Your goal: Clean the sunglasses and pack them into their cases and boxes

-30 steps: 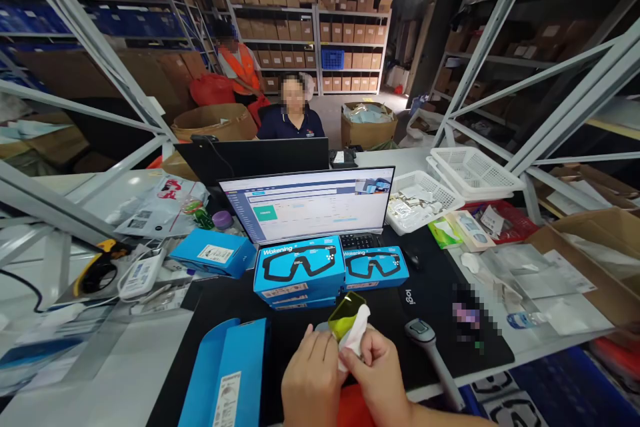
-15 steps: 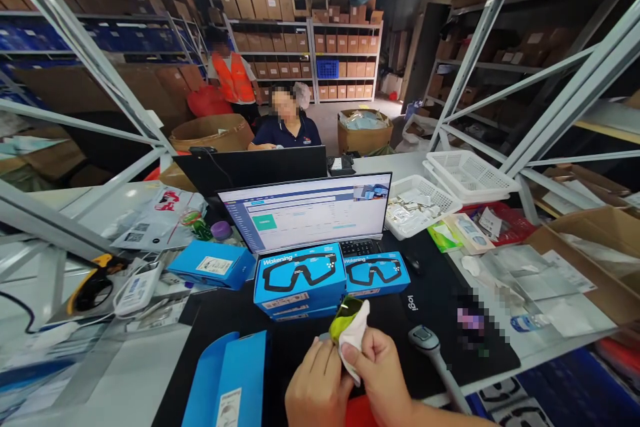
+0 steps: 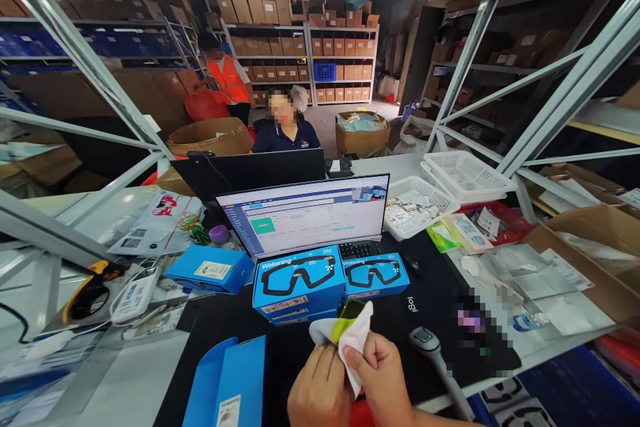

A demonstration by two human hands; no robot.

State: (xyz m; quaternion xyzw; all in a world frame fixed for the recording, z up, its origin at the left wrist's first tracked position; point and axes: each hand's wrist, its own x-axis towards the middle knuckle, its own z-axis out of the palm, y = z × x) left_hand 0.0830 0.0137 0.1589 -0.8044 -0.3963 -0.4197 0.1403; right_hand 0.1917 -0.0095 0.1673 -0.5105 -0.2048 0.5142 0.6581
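At the near middle of the desk, my left hand (image 3: 319,383) is curled with its knuckles up around the lower part of a glossy yellow-green tinted lens (image 3: 349,320). My right hand (image 3: 379,373) pinches a white cloth (image 3: 356,339) between thumb and fingers, folded over the lens. Part of the cloth also shows on the lens's left side. Both hands are closed and touch each other, hiding the lower end of the lens. Just beyond them are stacked blue goggle boxes (image 3: 300,283). An opened blue box (image 3: 227,380) lies to the left of my hands.
A monitor (image 3: 305,217) stands behind the boxes. To the right are a barcode scanner (image 3: 425,340), a mouse (image 3: 412,263) and a white basket (image 3: 420,207). Another blue box (image 3: 210,269) lies left. A co-worker (image 3: 285,127) sits opposite; another person (image 3: 227,83) stands farther back.
The cloth now spreads out on the left side of the lens too, and the lens is more covered. Both hands stay close together. The seated co-worker's hand has dropped behind the monitor.
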